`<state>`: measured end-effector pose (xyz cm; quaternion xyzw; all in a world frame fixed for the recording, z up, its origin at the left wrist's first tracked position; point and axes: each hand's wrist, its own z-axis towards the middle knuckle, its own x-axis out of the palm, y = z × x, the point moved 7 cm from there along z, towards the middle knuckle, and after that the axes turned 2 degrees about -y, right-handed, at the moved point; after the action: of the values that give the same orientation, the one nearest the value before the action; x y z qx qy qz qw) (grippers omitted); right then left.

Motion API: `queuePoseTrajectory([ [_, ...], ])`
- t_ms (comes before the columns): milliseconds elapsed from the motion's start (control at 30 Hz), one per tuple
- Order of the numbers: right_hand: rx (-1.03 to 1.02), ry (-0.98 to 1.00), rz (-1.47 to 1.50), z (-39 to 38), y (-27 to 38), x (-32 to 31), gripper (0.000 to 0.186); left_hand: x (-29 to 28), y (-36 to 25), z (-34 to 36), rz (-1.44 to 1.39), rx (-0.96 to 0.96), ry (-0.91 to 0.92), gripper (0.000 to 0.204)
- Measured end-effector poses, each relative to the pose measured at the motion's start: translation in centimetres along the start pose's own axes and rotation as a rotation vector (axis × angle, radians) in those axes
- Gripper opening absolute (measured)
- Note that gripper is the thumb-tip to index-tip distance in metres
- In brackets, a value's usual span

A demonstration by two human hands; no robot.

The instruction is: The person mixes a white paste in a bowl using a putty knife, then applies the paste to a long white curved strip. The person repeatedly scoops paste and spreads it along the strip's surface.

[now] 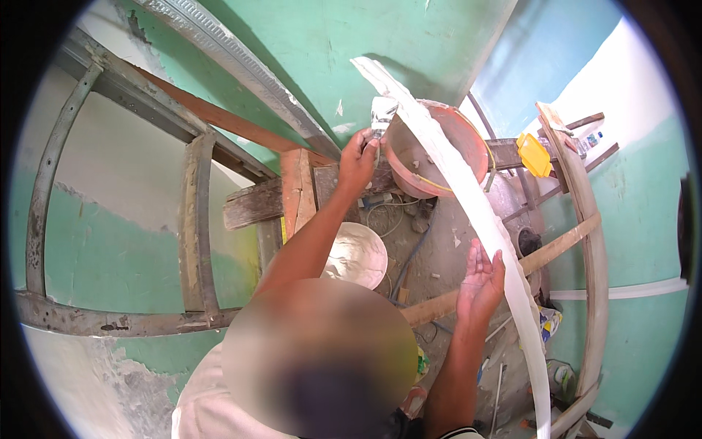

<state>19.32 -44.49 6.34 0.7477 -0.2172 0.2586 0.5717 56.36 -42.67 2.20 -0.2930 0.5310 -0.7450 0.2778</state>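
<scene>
A person below holds a long white strip (pixel 475 212) that runs from the green wall down to the lower right. The left hand (pixel 358 157) is closed on a trowel (pixel 382 117) at the strip's top end, beside an orange bucket (pixel 468 139). The right hand (pixel 480 282) is open, its palm supporting the strip's middle.

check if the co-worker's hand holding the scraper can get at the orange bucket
Probably yes. The co-worker's hand with the scraper is right beside the orange bucket. The white strip crosses over the bucket, but the near side of the rim looks open.
</scene>
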Motion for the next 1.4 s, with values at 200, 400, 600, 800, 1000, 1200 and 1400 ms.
queuePoseTrajectory([
  [200,-0.002,-0.002,-0.011,-0.1,0.2,0.0,0.044,0.3,1.6,3.1,-0.103,-0.082,0.027,0.03],
  [400,0.0,-0.029,-0.015,-0.3,1.0,0.3,0.043,-1.1,3.1,6.5,-0.202,-0.158,0.001,0.029],
  [600,-0.004,-0.037,-0.037,-0.3,1.0,0.3,0.043,-4.5,3.5,9.4,-0.225,-0.222,-0.12,0.033],
  [800,0.005,-0.059,-0.046,-0.1,0.9,-0.5,0.043,-4.6,1.3,12.1,-0.472,-0.186,-0.086,0.039],
  [1000,0.012,-0.071,-0.043,0.0,0.7,-0.8,0.042,-3.4,1.9,14.1,-0.477,-0.258,-0.004,0.043],
  [1200,0.017,-0.041,-0.042,0.1,1.0,-0.8,0.042,-4.1,5.4,13.5,-0.48,-0.315,-0.068,0.043],
  [1400,0.04,-0.049,0.001,0.7,-0.1,-1.1,0.044,-7.0,7.9,11.5,-0.404,-0.39,-0.202,0.044],
])
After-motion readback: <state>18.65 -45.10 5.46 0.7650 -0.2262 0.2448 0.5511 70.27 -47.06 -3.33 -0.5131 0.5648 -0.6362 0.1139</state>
